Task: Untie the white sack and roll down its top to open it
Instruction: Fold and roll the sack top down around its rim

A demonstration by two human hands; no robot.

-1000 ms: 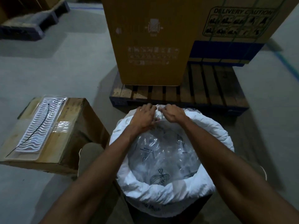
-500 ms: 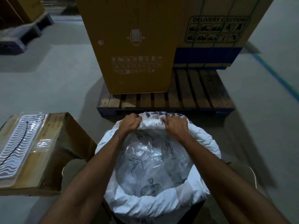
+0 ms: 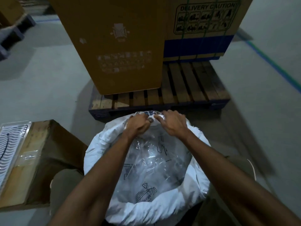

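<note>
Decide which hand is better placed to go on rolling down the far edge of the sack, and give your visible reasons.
Probably the right hand: it lies flat over the white sack's far rolled rim. The left hand, beside it, is bunched on the inner side.

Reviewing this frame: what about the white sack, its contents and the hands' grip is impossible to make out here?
Head view only:
- Contents of the white woven sack: veiled by the crumpled clear plastic liner.
- Left hand and right hand: fingers curl over the far rolled rim, hiding the exact grip.
- Sack's base: hidden behind its own bulk and cut off by the bottom edge.
- Print on the far rim: motion-blurred, partly covered by hands.
</note>
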